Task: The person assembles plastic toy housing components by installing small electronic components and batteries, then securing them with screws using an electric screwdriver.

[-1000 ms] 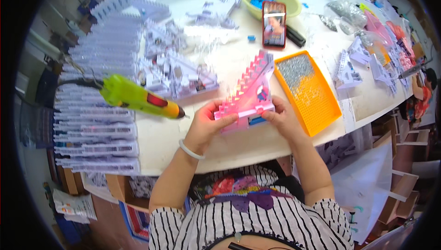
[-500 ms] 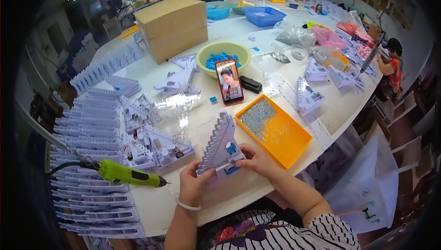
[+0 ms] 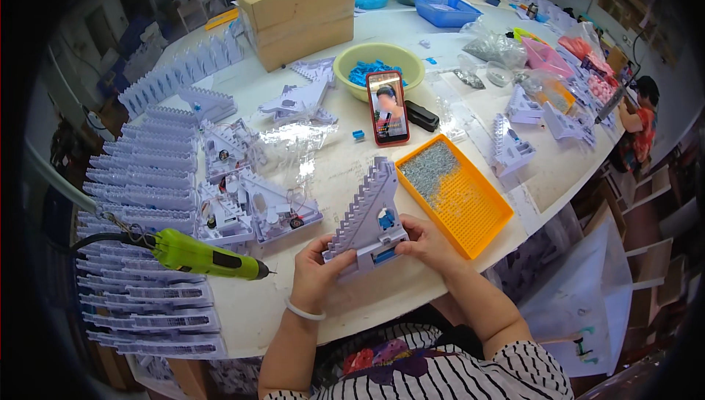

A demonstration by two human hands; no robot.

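Between my two hands, above the table's near edge, stands a pale lilac plastic housing [image 3: 369, 218] with a stair-stepped left edge and blue parts inside. My left hand [image 3: 316, 271] grips its lower left corner, thumb in front. On the lower right side, my right hand [image 3: 429, 246] pinches it near the blue strip at its base. Left of my left hand hangs a green electric screwdriver [image 3: 209, 259] on a cable, its bit pointing right. An orange tray [image 3: 470, 205] of small metal screws lies just beyond my right hand.
Rows of similar housings [image 3: 143, 194] line the left side, beside opened ones with wiring [image 3: 231, 216]. A phone [image 3: 388, 110] leans against a bowl [image 3: 415, 77] of blue parts. Behind stands a cardboard box [image 3: 297, 22]. At right, a person [image 3: 642, 124] works.
The view has shifted, so most table items sit further right and higher. Both hands keep hold of the lilac housing, whose pose looks nearly the same.
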